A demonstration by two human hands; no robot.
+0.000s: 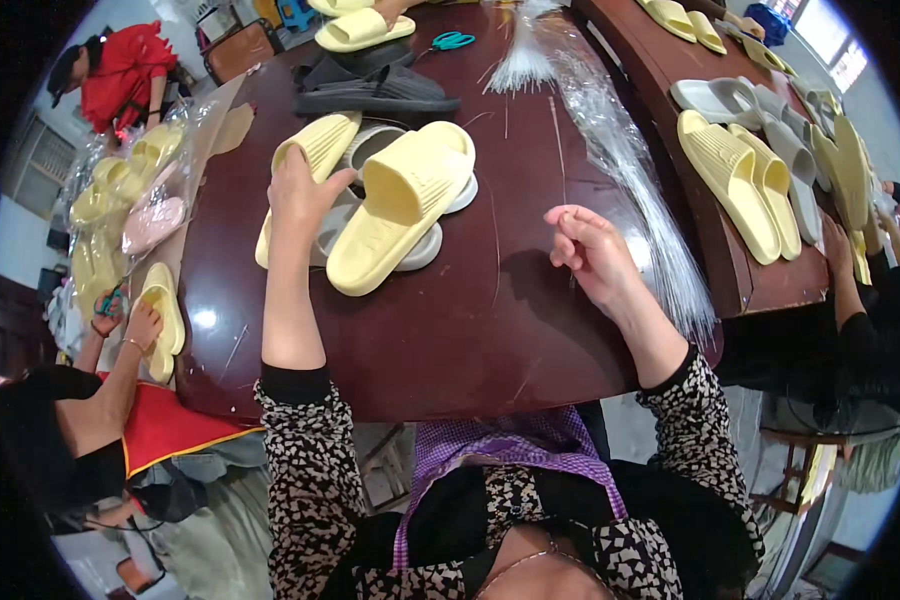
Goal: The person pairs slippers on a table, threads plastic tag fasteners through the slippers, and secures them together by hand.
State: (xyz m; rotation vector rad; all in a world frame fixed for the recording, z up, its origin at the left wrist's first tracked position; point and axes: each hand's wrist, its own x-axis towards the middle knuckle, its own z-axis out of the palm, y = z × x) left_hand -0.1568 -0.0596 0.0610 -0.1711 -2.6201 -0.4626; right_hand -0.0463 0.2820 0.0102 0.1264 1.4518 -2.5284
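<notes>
On table: front yellow slipper, toe up-right, heel down-left, long axis diagonal; partly over grey slippers.
Left hand: thumb, fingers apart, against other yellow slipper.
Right hand: fingertips together; cannot tell if on thin strand.
Surface: glossy dark red.
Room: co-worker's hand at left.
Edges: strand bundle along right; open table between slippers and right hand.

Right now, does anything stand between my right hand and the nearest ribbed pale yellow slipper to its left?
Nothing visible blocks it: only glossy dark red tabletop, with a thin strand on it, separates your right hand from that pale yellow slipper.
</notes>
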